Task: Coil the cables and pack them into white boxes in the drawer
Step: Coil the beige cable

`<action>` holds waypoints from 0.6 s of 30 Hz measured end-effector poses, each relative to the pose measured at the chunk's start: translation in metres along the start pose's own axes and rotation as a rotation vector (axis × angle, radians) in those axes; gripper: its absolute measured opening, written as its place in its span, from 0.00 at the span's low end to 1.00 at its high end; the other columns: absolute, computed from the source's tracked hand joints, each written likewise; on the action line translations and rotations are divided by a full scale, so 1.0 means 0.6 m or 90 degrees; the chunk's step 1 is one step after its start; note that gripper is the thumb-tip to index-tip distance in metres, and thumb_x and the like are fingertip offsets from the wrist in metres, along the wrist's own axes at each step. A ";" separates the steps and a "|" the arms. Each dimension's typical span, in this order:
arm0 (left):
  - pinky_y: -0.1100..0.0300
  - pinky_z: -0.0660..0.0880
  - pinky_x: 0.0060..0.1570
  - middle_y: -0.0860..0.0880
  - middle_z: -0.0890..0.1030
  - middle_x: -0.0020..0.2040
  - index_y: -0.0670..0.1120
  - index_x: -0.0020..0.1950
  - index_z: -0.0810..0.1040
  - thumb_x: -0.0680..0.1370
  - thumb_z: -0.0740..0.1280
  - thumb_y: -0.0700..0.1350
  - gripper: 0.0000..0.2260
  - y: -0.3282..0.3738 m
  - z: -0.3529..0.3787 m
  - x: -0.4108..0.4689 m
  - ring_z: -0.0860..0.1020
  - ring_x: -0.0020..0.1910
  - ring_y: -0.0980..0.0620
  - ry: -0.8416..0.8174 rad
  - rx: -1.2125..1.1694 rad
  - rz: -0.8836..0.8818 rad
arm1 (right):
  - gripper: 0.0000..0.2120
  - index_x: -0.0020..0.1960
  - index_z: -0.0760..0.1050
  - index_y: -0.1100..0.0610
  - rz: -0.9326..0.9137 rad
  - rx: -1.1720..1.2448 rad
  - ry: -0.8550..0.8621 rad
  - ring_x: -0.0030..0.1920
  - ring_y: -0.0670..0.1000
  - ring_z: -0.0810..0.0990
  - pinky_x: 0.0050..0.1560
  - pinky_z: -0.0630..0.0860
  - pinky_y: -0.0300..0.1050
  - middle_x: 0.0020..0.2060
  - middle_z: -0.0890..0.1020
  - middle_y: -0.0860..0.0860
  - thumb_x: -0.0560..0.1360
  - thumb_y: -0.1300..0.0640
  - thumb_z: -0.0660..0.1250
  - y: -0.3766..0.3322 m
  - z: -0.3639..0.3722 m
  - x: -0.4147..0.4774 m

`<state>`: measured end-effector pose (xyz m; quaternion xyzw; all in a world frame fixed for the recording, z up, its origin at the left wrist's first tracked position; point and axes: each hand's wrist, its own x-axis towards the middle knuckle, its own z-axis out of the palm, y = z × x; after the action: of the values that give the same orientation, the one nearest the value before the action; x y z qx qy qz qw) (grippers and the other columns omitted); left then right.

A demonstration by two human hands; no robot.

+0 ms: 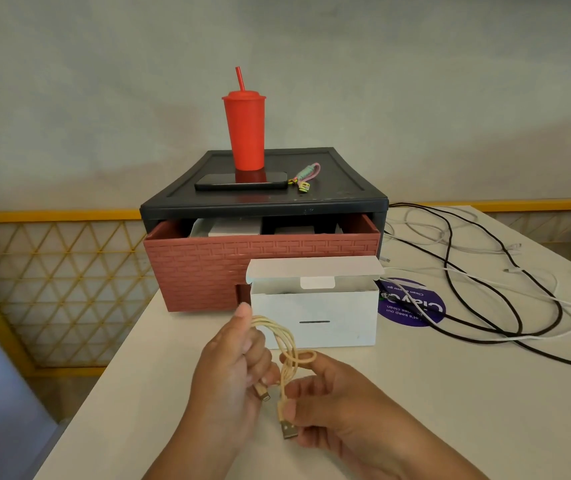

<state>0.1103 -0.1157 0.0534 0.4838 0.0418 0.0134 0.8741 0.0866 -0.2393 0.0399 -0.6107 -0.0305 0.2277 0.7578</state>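
Beige cable (285,355) runs lengthwise, left hand (232,372) to right hand (336,407), plug (289,429) nearest.

On the table (450,410) in front of you stands the drawer unit (329,188), with boxes (232,226) in its part-open drawer (201,268). On top, the cup (246,133) stands behind the phone (221,183). The open box (339,320) sits before the drawer, with loose cables (484,299) to its right. Nearest you, your left hand (228,375) and right hand (339,410) hold the coiled cable (287,344).

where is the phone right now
In the head view, the phone lies centre, on top of the black drawer unit, just in front of the red tumbler.
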 end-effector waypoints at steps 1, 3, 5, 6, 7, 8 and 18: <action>0.65 0.61 0.19 0.53 0.56 0.21 0.46 0.27 0.61 0.74 0.62 0.52 0.19 0.002 -0.003 0.002 0.55 0.17 0.58 0.012 -0.040 -0.021 | 0.19 0.50 0.78 0.55 0.005 -0.015 -0.019 0.28 0.49 0.74 0.28 0.72 0.38 0.35 0.77 0.53 0.60 0.67 0.70 0.001 0.001 -0.001; 0.66 0.61 0.18 0.53 0.57 0.22 0.46 0.27 0.63 0.76 0.60 0.52 0.20 0.005 -0.006 0.005 0.55 0.17 0.58 0.020 -0.106 -0.063 | 0.22 0.53 0.78 0.52 0.006 -0.045 -0.057 0.29 0.48 0.75 0.29 0.73 0.37 0.35 0.79 0.53 0.61 0.66 0.69 -0.001 0.003 -0.002; 0.67 0.60 0.18 0.54 0.58 0.22 0.47 0.28 0.63 0.78 0.59 0.52 0.19 0.006 -0.008 0.008 0.56 0.16 0.59 0.017 -0.158 -0.096 | 0.24 0.56 0.77 0.50 0.005 -0.077 -0.092 0.29 0.46 0.75 0.30 0.72 0.36 0.36 0.81 0.54 0.62 0.65 0.68 -0.007 0.003 -0.005; 0.68 0.60 0.18 0.54 0.59 0.22 0.47 0.29 0.64 0.79 0.58 0.52 0.19 0.006 -0.009 0.010 0.56 0.16 0.59 0.017 -0.187 -0.110 | 0.25 0.57 0.76 0.49 0.005 -0.098 -0.105 0.29 0.45 0.76 0.31 0.72 0.36 0.37 0.82 0.53 0.63 0.65 0.67 -0.009 0.003 -0.006; 0.69 0.60 0.17 0.54 0.60 0.22 0.47 0.30 0.64 0.79 0.57 0.51 0.18 0.005 -0.010 0.012 0.57 0.16 0.59 0.022 -0.214 -0.124 | 0.25 0.58 0.75 0.47 0.004 -0.120 -0.117 0.29 0.44 0.76 0.32 0.72 0.35 0.37 0.82 0.53 0.63 0.64 0.67 -0.011 0.003 -0.007; 0.69 0.60 0.17 0.54 0.62 0.22 0.47 0.32 0.65 0.80 0.56 0.50 0.18 0.004 -0.012 0.014 0.57 0.15 0.59 0.029 -0.233 -0.134 | 0.25 0.59 0.75 0.47 0.002 -0.142 -0.129 0.29 0.43 0.76 0.33 0.72 0.34 0.38 0.82 0.52 0.64 0.63 0.66 -0.011 0.003 -0.007; 0.70 0.65 0.18 0.41 0.84 0.48 0.45 0.37 0.66 0.82 0.54 0.47 0.14 0.006 -0.013 0.011 0.70 0.21 0.57 0.052 -0.160 -0.125 | 0.12 0.50 0.77 0.50 -0.008 -0.241 -0.171 0.34 0.40 0.77 0.37 0.72 0.32 0.37 0.82 0.45 0.69 0.62 0.64 -0.017 -0.003 -0.011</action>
<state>0.1164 -0.1069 0.0518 0.3636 0.1227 -0.0473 0.9222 0.0844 -0.2451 0.0508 -0.7059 -0.1768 0.2924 0.6204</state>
